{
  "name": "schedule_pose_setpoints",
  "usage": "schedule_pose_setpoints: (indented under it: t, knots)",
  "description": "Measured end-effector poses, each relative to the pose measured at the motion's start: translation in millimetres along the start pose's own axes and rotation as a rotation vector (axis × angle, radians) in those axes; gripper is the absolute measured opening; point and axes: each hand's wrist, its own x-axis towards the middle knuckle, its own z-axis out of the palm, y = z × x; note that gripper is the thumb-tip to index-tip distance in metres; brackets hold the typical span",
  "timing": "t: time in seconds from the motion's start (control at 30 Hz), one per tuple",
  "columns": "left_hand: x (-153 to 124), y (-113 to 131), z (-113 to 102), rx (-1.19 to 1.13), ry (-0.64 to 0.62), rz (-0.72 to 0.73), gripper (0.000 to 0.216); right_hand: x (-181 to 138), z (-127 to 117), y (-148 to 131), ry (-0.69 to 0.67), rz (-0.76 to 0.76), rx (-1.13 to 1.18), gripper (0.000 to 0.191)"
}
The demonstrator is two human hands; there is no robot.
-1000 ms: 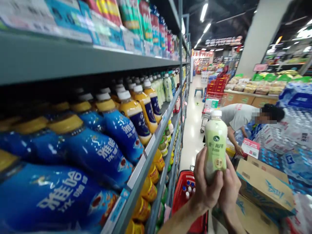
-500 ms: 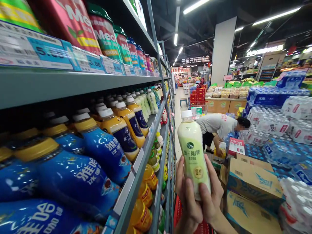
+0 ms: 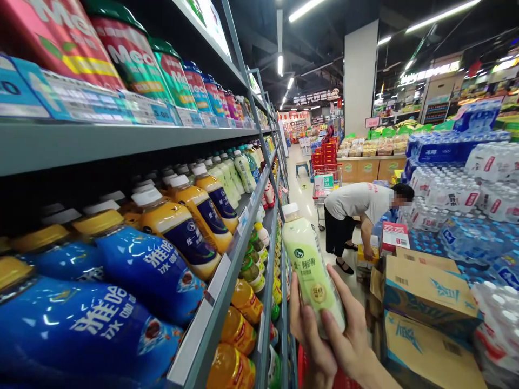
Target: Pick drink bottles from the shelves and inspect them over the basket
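Observation:
A pale green drink bottle [image 3: 310, 265] with a white cap is held up in the aisle, its label facing me and its top tilted to the left. My left hand [image 3: 312, 337] grips its lower left side, the thumb laid on the front. My right hand [image 3: 351, 324] wraps the lower right side, its thumb also on the front. Both hands are closed around the bottle, hiding its base. Part of something red [image 3: 344, 378], perhaps a basket, shows below the hands.
Left is a grey shelf unit [image 3: 227, 270] with blue bottles [image 3: 121, 319], amber bottles [image 3: 178, 229] and similar pale green bottles [image 3: 244, 172]. A person [image 3: 357, 216] bends over in the aisle near a cart [image 3: 324, 189]. Cardboard boxes [image 3: 430, 286] and wrapped water packs [image 3: 470, 237] are stacked right.
The bottle has shifted slightly left and lower in view and tilts more to the left, still in both hands. The shelf view has slid left, and more of the bending person shows.

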Motion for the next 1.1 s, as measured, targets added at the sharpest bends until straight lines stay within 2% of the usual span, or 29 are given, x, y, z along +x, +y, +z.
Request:
schedule_pose_setpoints:
  t: [0.07, 0.1, 0.27, 0.43, 0.7, 0.83, 0.9, 1.0, 1.1]
  knots:
    - [2.1, 10.2, -1.7, 0.036, 0.122, 0.021, 0.049, 4.0, 0.6, -3.7, -0.037, -0.023, -0.055, 0.060]
    - [2.7, 12.8, -2.3, 0.052, 0.131, 0.025, 0.050, 5.8, 0.5, -4.8, -0.049, -0.036, -0.074, 0.060]
    - [2.1, 7.1, -6.0, 0.087, 0.075, 0.015, 0.059, 11.7, -2.5, -5.2, -0.084, -0.041, -0.089, 0.062]
    - [2.2, 8.4, -4.1, 0.052, 0.081, 0.014, 0.063, 14.1, -4.7, -11.1, -0.104, -0.044, -0.093, 0.067]
    - [-1.0, 37.9, 11.9, -0.265, 0.116, -0.118, 0.052, 4.1, -2.3, -13.5, -0.013, 0.000, 0.018, 0.067]
    - [2.0, 52.2, 19.2, -0.407, 0.183, -0.113, 0.046, 3.0, -1.6, -10.8, -0.029, -0.042, 0.069, 0.078]
    - [4.6, 57.2, 21.6, -0.492, 0.175, -0.105, 0.043, 4.0, -1.0, -11.8, -0.017, -0.047, 0.083, 0.083]
    - [6.7, 58.9, 21.9, -0.549, 0.140, -0.109, 0.038, 5.8, 0.1, -16.2, 0.006, -0.046, 0.069, 0.083]
    - [4.2, 50.6, 18.1, -0.508, 0.144, -0.088, 0.043, 7.1, 0.6, -21.9, 0.027, -0.026, 0.044, 0.073]
